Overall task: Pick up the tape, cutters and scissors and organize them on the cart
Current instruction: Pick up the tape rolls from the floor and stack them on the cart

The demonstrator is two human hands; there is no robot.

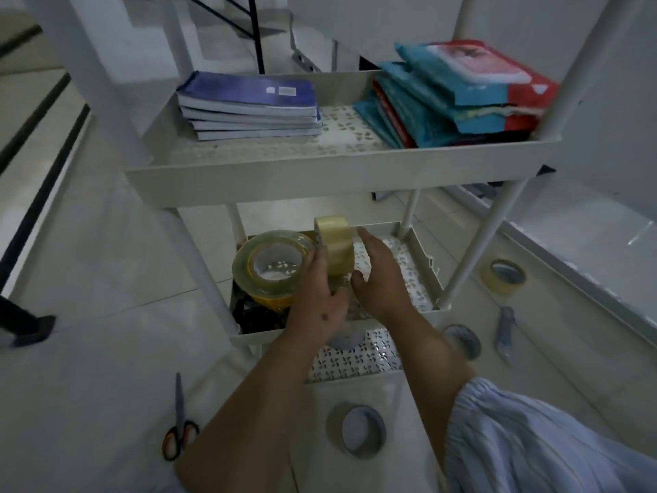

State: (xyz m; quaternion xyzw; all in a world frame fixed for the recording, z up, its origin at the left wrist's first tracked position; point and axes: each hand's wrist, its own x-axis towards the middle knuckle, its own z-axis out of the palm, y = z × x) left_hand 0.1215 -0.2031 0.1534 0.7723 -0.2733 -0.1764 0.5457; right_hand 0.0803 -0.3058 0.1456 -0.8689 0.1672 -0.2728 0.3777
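Hands (350, 286) flank tape roll (336, 249); shelf's right side (405, 268) bare

Looks like a room in someone's home, maybe a hallway or study corner: pale tiled floor (89, 279), what looks like a staircase (32, 112) with dark-edged steps off to the left, and a white rolling cart (320, 172) with notebooks (249, 104) and wet-wipe packs (458, 97)
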